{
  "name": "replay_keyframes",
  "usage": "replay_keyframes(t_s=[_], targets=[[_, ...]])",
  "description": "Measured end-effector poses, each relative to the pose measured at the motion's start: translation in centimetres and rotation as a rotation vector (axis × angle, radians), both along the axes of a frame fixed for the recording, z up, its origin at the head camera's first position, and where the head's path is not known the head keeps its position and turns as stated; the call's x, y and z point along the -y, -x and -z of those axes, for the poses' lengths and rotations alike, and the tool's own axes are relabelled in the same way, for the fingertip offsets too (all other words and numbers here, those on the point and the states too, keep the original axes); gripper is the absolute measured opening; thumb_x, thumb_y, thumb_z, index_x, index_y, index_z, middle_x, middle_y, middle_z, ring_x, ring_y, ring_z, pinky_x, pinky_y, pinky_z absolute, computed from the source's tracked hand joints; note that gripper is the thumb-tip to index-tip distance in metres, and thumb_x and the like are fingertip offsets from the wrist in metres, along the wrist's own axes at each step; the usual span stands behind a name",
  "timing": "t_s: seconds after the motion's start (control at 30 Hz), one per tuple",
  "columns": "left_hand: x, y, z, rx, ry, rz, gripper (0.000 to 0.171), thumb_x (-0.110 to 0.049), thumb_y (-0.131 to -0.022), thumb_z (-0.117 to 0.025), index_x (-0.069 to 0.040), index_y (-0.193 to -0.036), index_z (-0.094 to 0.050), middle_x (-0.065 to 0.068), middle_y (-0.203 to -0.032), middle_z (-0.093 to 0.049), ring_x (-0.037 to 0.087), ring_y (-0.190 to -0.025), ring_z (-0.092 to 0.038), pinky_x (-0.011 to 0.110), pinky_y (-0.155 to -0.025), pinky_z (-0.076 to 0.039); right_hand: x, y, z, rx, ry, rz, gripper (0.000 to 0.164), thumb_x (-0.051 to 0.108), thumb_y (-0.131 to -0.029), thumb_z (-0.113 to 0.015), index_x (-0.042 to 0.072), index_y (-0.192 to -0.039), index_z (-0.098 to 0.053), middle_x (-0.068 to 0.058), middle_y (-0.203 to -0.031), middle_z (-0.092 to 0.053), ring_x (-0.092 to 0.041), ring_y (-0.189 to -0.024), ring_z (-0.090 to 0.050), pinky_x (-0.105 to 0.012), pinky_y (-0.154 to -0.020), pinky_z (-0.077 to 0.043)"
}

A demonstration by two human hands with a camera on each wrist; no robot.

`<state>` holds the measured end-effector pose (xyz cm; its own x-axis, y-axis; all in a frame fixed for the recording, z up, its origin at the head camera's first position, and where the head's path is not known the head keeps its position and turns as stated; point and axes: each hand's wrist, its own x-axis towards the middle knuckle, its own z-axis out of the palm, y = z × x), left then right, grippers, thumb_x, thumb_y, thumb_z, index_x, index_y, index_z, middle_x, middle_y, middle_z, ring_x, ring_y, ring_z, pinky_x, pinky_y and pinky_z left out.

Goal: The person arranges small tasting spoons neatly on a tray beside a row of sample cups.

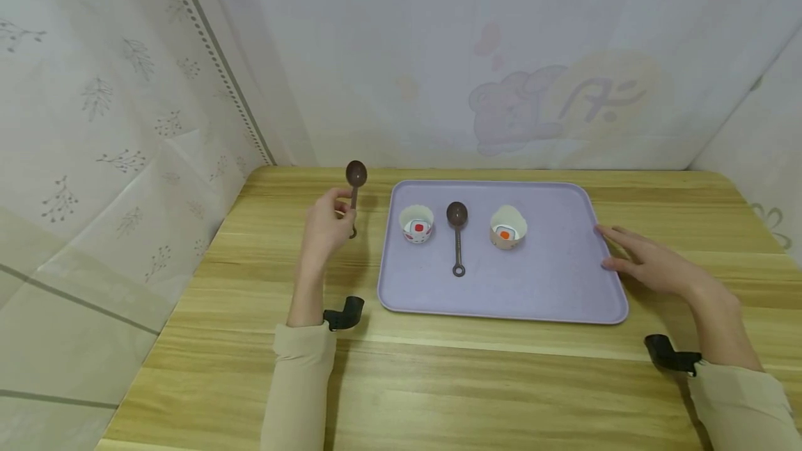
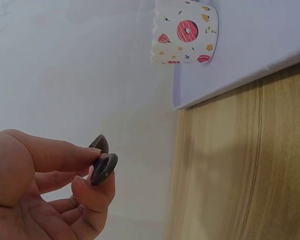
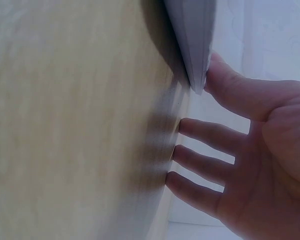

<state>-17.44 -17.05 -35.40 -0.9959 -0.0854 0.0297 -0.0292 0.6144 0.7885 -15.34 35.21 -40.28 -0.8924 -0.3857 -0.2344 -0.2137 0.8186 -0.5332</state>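
My left hand (image 1: 330, 223) pinches the handle of a brown measuring spoon (image 1: 356, 174) between thumb and fingers, its bowl pointing up and away, left of the lavender tray (image 1: 545, 284). In the left wrist view the spoon's handle end (image 2: 105, 167) shows at the fingertips. My right hand (image 1: 658, 263) rests at the tray's right edge with its fingers extended; in the right wrist view the thumb (image 3: 225, 80) is at the tray rim and the other fingertips reach the tabletop. A second brown measuring spoon (image 1: 458, 239) lies on the tray between two paper cups.
The left paper cup (image 1: 417, 234) has a small piece with a red mark inside; the right paper cup (image 1: 509, 241) has one with an orange mark. All stands on a wooden table (image 1: 438, 388), with patterned curtains (image 1: 376, 61) behind and at the sides.
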Motion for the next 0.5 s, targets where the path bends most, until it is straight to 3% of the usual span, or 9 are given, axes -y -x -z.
replay_keyframes(t_s=[0.5], targets=[[-0.75,-0.27,-0.21,-0.024,-0.009,0.029,0.037,-0.003,-0.099,-0.056,0.001,-0.136,-0.056,0.018,-0.103,-0.063,0.027,-0.083,-0.063,0.027,-0.059,-0.048,-0.09,0.03,0.08,-0.004,-0.011,-0.003,0.072,0.030,-0.105,-0.057,-0.002,-0.158,-0.021,-0.045,-0.153,-0.013,-0.066,-0.136,-0.017,-0.077,-0.103,-0.020]])
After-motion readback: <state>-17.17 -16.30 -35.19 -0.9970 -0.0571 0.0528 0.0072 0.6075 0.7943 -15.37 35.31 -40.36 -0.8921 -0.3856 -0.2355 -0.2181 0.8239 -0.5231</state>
